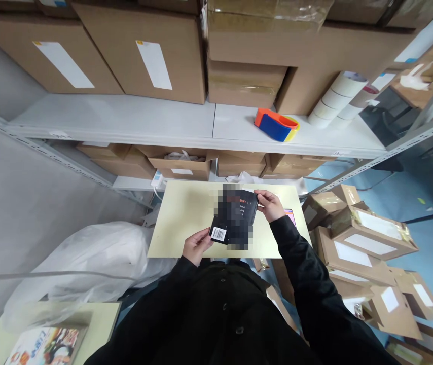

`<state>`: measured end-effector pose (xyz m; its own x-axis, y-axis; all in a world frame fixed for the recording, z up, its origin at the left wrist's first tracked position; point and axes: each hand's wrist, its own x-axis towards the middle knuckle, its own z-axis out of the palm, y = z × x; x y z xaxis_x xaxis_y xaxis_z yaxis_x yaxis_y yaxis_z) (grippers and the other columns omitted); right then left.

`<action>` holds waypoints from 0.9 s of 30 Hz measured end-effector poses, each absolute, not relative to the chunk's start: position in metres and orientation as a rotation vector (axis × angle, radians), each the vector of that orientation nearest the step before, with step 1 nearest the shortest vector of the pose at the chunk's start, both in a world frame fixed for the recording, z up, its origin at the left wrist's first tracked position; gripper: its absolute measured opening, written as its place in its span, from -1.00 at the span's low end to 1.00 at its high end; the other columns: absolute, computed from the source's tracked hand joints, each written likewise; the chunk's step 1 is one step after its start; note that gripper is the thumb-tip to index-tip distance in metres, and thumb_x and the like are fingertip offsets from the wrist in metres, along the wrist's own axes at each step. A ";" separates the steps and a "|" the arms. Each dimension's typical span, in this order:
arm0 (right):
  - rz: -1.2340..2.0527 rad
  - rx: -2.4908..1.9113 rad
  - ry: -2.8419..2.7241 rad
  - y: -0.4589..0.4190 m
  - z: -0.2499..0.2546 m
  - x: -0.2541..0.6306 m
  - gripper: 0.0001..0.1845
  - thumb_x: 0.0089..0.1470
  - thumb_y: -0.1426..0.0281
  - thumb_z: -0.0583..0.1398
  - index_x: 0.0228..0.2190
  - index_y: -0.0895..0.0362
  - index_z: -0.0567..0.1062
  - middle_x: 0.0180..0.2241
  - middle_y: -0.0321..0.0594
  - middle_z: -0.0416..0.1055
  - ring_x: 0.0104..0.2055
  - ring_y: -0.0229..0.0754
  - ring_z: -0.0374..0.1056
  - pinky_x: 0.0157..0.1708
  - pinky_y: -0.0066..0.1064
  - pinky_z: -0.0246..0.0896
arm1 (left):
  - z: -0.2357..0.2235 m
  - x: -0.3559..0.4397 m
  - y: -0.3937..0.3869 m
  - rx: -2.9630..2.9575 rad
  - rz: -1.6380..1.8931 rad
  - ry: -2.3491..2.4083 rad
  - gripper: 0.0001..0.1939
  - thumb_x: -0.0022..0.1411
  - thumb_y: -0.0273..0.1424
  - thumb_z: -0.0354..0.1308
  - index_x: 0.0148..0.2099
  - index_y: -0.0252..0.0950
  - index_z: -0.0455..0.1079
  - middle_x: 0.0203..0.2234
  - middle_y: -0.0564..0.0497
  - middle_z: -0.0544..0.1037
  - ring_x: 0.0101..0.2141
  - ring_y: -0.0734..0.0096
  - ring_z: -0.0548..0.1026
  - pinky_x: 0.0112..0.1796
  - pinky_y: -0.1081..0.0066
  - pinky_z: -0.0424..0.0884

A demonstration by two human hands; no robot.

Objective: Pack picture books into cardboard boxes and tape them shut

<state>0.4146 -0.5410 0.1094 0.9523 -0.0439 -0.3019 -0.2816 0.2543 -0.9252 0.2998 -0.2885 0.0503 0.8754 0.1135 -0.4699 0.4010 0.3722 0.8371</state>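
Both hands hold a dark printed item (251,213) above a pale yellow tabletop (178,213). It looks like a thin book or package, but its middle is blurred out, so I cannot tell its exact kind. Its lower left corner, with a white barcode label, is pinched by my left hand (197,245). Fingers of my right hand (271,205) grip the upper right edge, where small white and red print shows. A phone with a pink lit screen (289,217) lies on the tabletop beside my right wrist, partly covered by the sleeve.
A grey shelf (144,114) behind the table bears cardboard boxes (163,50), an orange and blue plastic piece (275,125) and stacked tape rolls (332,101). Boxes (364,238) are piled at the right. White plastic wrap (98,258) and a printed book or box (45,347) are at left.
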 end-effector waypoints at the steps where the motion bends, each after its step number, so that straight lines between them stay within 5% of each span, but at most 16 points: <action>1: 0.168 -1.287 0.286 -0.542 0.110 0.413 -0.64 -0.27 0.19 0.35 -0.37 0.08 0.50 -0.46 -0.33 0.41 -0.46 -0.32 0.31 -0.42 -0.39 0.29 | 0.050 0.299 -0.289 1.176 -0.190 0.499 -0.34 -0.30 -0.14 0.44 -0.13 -0.40 0.49 -0.24 -0.15 0.59 -0.21 0.18 0.55 -0.09 0.12 0.46; 5: 0.178 -1.192 0.241 -0.544 0.119 0.409 -0.60 -0.23 0.21 0.32 -0.26 0.03 0.49 -0.47 -0.35 0.42 -0.50 -0.30 0.31 -0.45 -0.39 0.28 | 0.053 0.297 -0.289 1.087 -0.220 0.496 -0.36 -0.29 -0.15 0.44 -0.13 -0.37 0.49 -0.26 -0.14 0.60 -0.24 0.21 0.56 -0.09 0.14 0.45; 9: 0.130 -1.241 0.122 -0.529 0.129 0.409 -0.36 -0.38 0.30 0.38 -0.13 -0.03 0.43 -0.43 -0.35 0.45 -0.48 -0.26 0.33 -0.47 -0.38 0.27 | 0.060 0.296 -0.297 0.949 -0.356 0.466 -0.41 -0.30 -0.22 0.47 -0.16 -0.35 0.50 -0.33 -0.14 0.61 -0.34 0.28 0.56 -0.16 0.18 0.46; 14: 0.354 -1.145 0.048 -0.499 0.130 0.411 -0.32 -0.31 0.08 0.34 -0.09 -0.06 0.35 -0.24 -0.24 0.47 -0.32 -0.13 0.42 -0.35 -0.24 0.34 | 0.073 0.295 -0.312 0.820 -0.581 0.393 -0.51 -0.31 -0.26 0.48 -0.26 -0.36 0.51 -0.41 -0.13 0.60 -0.44 0.32 0.54 -0.24 0.24 0.46; 20: 0.121 -1.158 0.141 -0.490 0.127 0.414 -0.47 -0.37 0.09 0.41 -0.40 0.03 0.31 -0.51 -0.37 0.38 -0.51 -0.25 0.33 -0.39 -0.28 0.35 | 0.095 0.299 -0.288 0.770 -0.659 0.311 -0.18 -0.27 0.28 0.16 -0.18 -0.32 0.48 -0.20 -0.24 0.56 -0.27 0.12 0.55 -0.23 0.16 0.44; 24: 0.089 -1.257 0.169 -0.490 0.127 0.417 -0.47 -0.39 0.15 0.42 -0.42 0.03 0.27 -0.57 -0.44 0.32 -0.55 -0.29 0.27 -0.42 -0.33 0.33 | 0.099 0.305 -0.273 1.168 -0.375 0.236 -0.23 -0.32 0.00 0.40 -0.06 -0.29 0.42 -0.17 -0.15 0.57 -0.19 0.15 0.53 -0.11 0.16 0.41; 27: 0.116 -1.250 0.196 -0.486 0.130 0.417 -0.46 -0.37 0.21 0.40 -0.34 0.03 0.29 -0.51 -0.41 0.38 -0.54 -0.28 0.29 -0.44 -0.34 0.32 | 0.097 0.309 -0.272 1.404 -0.209 0.149 -0.39 -0.19 -0.12 0.38 -0.11 -0.35 0.44 -0.25 -0.13 0.59 -0.19 0.18 0.52 -0.04 0.19 0.38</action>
<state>0.4166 -0.4863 0.1298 0.9774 -0.0201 -0.2105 -0.1939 0.3123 -0.9300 0.3085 -0.2720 0.0970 0.9724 -0.0570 -0.2263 0.2325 0.1528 0.9605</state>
